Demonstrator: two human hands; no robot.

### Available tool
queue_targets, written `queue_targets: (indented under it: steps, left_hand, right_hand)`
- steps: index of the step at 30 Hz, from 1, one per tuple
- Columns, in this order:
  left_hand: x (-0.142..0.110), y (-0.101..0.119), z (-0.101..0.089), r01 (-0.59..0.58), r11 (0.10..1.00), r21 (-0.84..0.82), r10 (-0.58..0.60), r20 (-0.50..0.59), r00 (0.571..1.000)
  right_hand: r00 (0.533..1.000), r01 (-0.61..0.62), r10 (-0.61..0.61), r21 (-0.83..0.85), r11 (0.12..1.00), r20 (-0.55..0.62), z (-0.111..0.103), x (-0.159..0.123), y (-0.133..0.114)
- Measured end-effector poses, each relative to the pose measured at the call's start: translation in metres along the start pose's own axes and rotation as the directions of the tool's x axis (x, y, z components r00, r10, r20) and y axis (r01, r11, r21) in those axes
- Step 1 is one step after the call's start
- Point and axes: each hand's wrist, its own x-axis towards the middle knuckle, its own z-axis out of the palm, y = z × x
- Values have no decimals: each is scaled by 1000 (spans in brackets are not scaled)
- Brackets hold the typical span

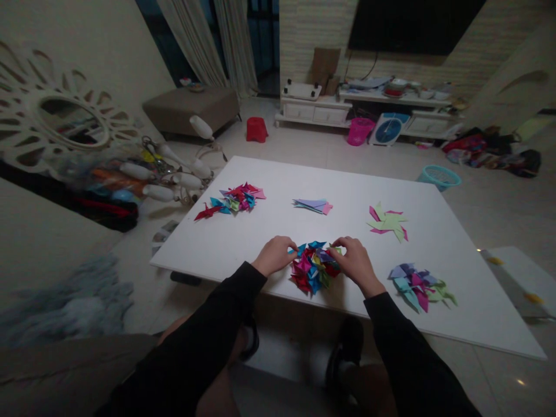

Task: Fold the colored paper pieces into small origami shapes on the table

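A heap of folded origami cranes (313,271) in red, pink, blue, yellow and green lies at the near edge of the white table. At the heap's left side, my left hand (277,255) has its thumb and fingers closed on a blue origami crane (300,250). Across from it, my right hand (354,262) pinches a light green origami crane (336,249) at the upper right of the heap. Both hands stay low, close to the tabletop. Fine detail of the fingertips is dim and small.
On the white table (278,179) are another crane pile (238,198) at far left, a fanned paper stack (311,205), a green-and-pink paper star (388,222) and pastel folded pieces (419,288) at right. A turquoise basket (439,176) stands beyond the far right corner.
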Motion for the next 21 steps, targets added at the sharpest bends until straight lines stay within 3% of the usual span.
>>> queue_targets:
  steps: [5, 7, 9, 10, 11, 15, 17, 21]
  left_hand:
    - [7, -17, -6, 66, 994, -83, -70, -52, 996]
    - [12, -32, -11, 155, 958, -243, -189, -122, 974]
    - [17, -52, -19, 266, 806, -529, -413, -179, 893]
    - [18, -63, -23, 300, 654, -695, -554, -170, 815]
    - [20, -73, -27, 307, 580, -754, -624, -170, 763]
    - [20, -108, -40, 266, 421, -867, -771, -188, 608]
    - [22, -117, -42, 247, 365, -897, -804, -170, 570]
    - [32, -122, -39, 245, 329, -912, -825, -151, 545]
  right_hand:
    - [1000, 2, -3, 15, 1000, 15, 0, 1, 3]
    - [1000, 0, 0, 30, 1000, 22, 0, 3, 4]
    - [1000, -4, 3, 45, 999, 25, -2, 5, 4]
    - [1000, -6, 5, 53, 999, 25, -3, 6, 4]
    - [1000, -7, 6, 63, 998, 23, -5, 7, 4]
    - [1000, -2, 2, 119, 993, 0, -9, 8, 3]
    - [1000, 10, -9, 134, 991, -6, -10, 8, 5]
    - [1000, 6, -7, 133, 991, 0, -14, 6, 13]
